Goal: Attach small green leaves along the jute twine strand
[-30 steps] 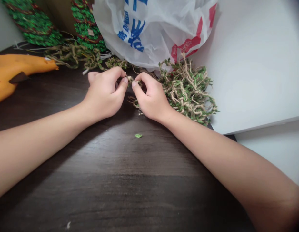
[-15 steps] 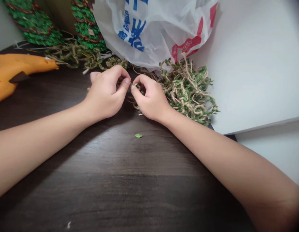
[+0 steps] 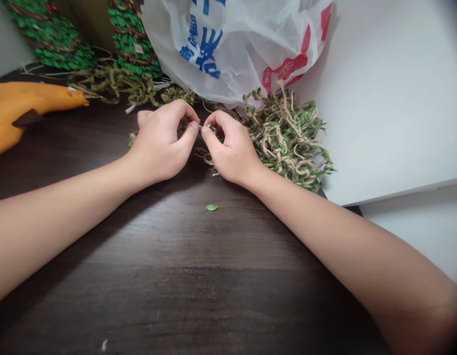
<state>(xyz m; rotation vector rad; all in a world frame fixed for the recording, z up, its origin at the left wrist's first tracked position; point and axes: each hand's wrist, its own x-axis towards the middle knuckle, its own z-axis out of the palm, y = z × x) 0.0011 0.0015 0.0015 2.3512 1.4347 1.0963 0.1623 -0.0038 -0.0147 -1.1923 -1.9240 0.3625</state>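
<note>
Thumb and forefinger of my left hand point(image 3: 167, 140) are pinched together on a thin strand of leafy twine garland. My right hand point(image 3: 230, 145) pinches the same strand just to the right, the fingertips a small gap apart. Most of the strand is hidden behind the fingers; a bit of leaf shows left of my left wrist. Beside and behind my right hand lies a tangled heap of leafy twine garland point(image 3: 287, 140), brown cord with small green leaves. One loose green leaf point(image 3: 211, 207) rests on the dark wooden table point(image 3: 184, 276) below the hands.
A white plastic bag point(image 3: 243, 54) with blue and red print stands behind the heap. More twine garland point(image 3: 113, 84) lies at the back left, near green tinsel trees point(image 3: 134, 44). An orange object point(image 3: 28, 111) sits at the left. A white panel point(image 3: 383, 108) borders the right.
My right hand has shifted very slightly to the right, widening the gap between the fingertips a little. My left hand stays almost where it was, still pinching.
</note>
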